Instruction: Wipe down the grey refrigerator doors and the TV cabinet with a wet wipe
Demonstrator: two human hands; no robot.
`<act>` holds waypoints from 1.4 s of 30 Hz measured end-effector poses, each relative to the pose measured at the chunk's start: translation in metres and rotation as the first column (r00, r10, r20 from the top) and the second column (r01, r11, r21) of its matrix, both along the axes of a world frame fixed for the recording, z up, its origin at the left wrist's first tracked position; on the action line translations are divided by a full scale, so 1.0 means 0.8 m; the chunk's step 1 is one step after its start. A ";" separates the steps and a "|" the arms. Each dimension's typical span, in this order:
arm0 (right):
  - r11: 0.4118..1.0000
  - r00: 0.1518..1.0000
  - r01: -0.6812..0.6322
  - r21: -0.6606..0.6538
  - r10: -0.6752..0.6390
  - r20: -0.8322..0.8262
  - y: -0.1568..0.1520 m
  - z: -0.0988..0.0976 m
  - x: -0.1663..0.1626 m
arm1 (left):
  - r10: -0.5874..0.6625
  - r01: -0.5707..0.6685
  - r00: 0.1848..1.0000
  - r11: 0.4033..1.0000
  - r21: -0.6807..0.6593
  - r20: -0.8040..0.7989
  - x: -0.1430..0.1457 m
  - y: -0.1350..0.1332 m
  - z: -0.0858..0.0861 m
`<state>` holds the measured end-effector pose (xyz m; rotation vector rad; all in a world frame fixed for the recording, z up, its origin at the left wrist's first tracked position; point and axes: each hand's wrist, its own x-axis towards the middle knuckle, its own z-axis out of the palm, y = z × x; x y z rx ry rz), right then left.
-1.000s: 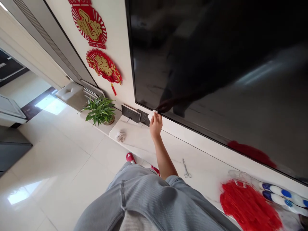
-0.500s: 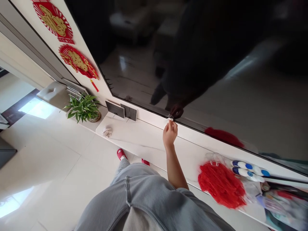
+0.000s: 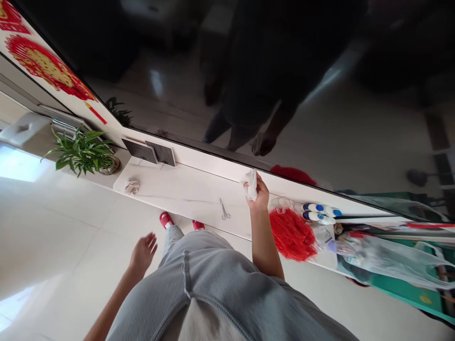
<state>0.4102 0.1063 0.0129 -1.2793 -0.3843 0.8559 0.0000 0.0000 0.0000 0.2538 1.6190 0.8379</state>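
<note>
Our right hand (image 3: 262, 193) grips a white wipe (image 3: 251, 184); our left hand (image 3: 142, 252), unclenched, empty. Left of the grip: glass vase (image 3: 113, 166) holding leafy plant (image 3: 82, 150); right: plastic bag (image 3: 394, 266), contents blurred.

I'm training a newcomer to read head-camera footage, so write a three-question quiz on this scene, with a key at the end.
1. What does the right hand hold?

2. True or false: the left hand is gripping the silver metal scissors.

3. Which of these lies nearest the white-and-blue plastic bottles?
A. The scissors
B. The bright red, stringy heap
C. The green, long-leaved potted plant

Key
1. A crumpled white cloth or tissue; the picture does not settle which.
2. False. The scissors lie on the white, grey-veined shelf, apart from the left hand, whose fingers hold nothing visible.
3. B
</note>
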 end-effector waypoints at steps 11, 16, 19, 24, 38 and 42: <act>0.845 0.542 -0.400 0.354 0.530 -0.653 -0.043 0.055 -0.084 | -0.723 0.531 0.682 0.594 0.605 0.112 0.203 0.132 0.132; 0.839 0.662 -0.449 0.308 0.544 -0.516 -0.052 0.056 -0.090 | -0.668 0.493 0.744 0.572 0.656 0.024 0.226 0.138 0.148; 0.899 0.729 -0.386 0.207 0.435 -0.529 -0.046 0.040 -0.082 | -0.572 0.450 0.820 0.620 0.642 -0.022 0.216 0.144 0.137; 0.998 0.783 -0.058 0.004 0.048 -0.620 -0.006 0.004 -0.044 | -0.485 0.404 0.874 0.746 0.529 0.016 0.163 0.139 0.096; 0.984 0.704 0.125 0.129 0.004 -0.710 0.053 -0.004 0.042 | 0.260 -0.259 0.965 0.965 -0.037 0.025 -0.056 -0.030 -0.027; 0.983 0.675 0.135 0.123 0.000 -0.738 0.049 -0.012 0.051 | 0.345 -0.345 0.938 0.939 0.004 0.021 -0.065 -0.034 -0.023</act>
